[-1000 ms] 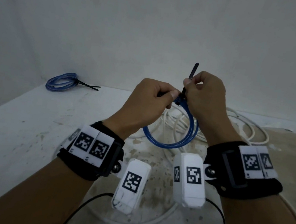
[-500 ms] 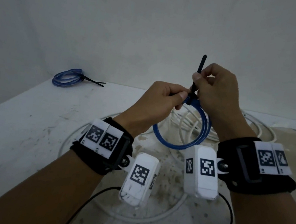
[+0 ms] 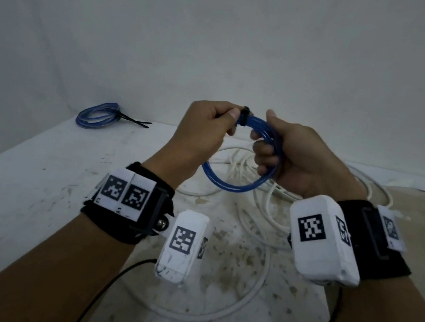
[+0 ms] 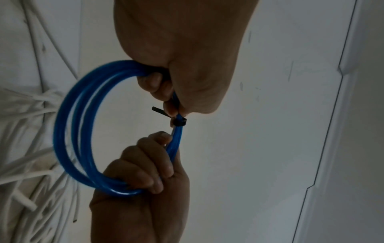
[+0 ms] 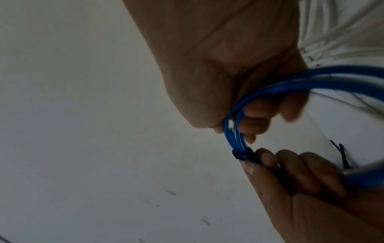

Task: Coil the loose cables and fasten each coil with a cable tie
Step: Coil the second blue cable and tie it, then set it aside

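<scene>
A blue cable coil (image 3: pixel 230 184) hangs in the air between my two hands above the table. A black cable tie (image 3: pixel 244 115) is cinched round its top strands. My left hand (image 3: pixel 210 130) grips the coil just left of the tie head (image 4: pixel 179 122), with the tie's tail (image 4: pixel 159 111) poking out between its fingertips. My right hand (image 3: pixel 288 154) has its fingers (image 4: pixel 145 164) curled round the strands to the right of the tie. In the right wrist view the blue cable coil (image 5: pixel 234 131) runs from my right hand (image 5: pixel 239 82) to the cable tie (image 5: pixel 241 155).
A second blue coil (image 3: pixel 98 116) with a black tie lies at the back left of the white table (image 3: pixel 26 190), near the wall. Loose white cables (image 3: pixel 253 214) sprawl under and behind my hands. Black cords (image 3: pixel 115 277) trail from the wrist cameras.
My right hand has let go of the tie's tail, which stood upright, and now grips the coil. The tail no longer sticks up, and the tie sits beside my left fingertips.
</scene>
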Demonstrator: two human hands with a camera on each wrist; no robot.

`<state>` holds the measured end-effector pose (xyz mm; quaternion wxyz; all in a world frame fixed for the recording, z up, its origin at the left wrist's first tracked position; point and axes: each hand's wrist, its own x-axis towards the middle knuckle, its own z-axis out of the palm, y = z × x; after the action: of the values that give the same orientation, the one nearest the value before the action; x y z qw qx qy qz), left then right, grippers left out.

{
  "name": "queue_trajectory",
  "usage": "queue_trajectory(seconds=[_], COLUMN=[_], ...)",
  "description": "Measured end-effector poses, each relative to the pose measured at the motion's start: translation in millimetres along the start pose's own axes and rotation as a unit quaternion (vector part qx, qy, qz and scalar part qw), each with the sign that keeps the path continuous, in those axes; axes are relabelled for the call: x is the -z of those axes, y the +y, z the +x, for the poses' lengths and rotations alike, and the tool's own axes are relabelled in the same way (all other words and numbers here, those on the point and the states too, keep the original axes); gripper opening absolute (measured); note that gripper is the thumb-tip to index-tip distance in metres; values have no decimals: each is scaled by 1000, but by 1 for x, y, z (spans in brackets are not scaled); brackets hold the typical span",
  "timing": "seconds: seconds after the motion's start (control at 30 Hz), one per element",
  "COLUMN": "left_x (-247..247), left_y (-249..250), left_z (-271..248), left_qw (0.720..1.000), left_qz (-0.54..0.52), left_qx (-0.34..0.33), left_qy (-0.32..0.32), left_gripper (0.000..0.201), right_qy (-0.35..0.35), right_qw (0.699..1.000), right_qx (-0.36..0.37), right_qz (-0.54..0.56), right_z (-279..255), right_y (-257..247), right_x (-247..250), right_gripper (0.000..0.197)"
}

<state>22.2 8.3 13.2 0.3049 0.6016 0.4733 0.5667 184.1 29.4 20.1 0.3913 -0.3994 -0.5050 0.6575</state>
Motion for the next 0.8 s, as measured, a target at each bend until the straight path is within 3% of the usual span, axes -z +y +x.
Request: queue_trajectory(seconds=[0.2,0.43,0.53,0.63,0.8], left_x=[4,13,16,15,2], left_y=[2,1,2,5,1], left_z=[2,7,8,5,-3], left_qw=[999,998,999,993,981], left_qz=[-29,-30,35,113,159], left_qx=[29,46,16,-28,-65], left_qy=[24,29,11,-32,-92], left_gripper=[27,27,25,24,28], right_qy=[-3,-39,-4,43,99], right_qw=[994,991,996,995,989], right_qx=[75,87,87,79,112], right_qz=[76,93,37,-36,-18], right_z=[5,8,8,7,7], right_y=[8,14,13,9,8], right_x=[-12,-17,-16,-16,-17], right_gripper=[46,38,38,52,23])
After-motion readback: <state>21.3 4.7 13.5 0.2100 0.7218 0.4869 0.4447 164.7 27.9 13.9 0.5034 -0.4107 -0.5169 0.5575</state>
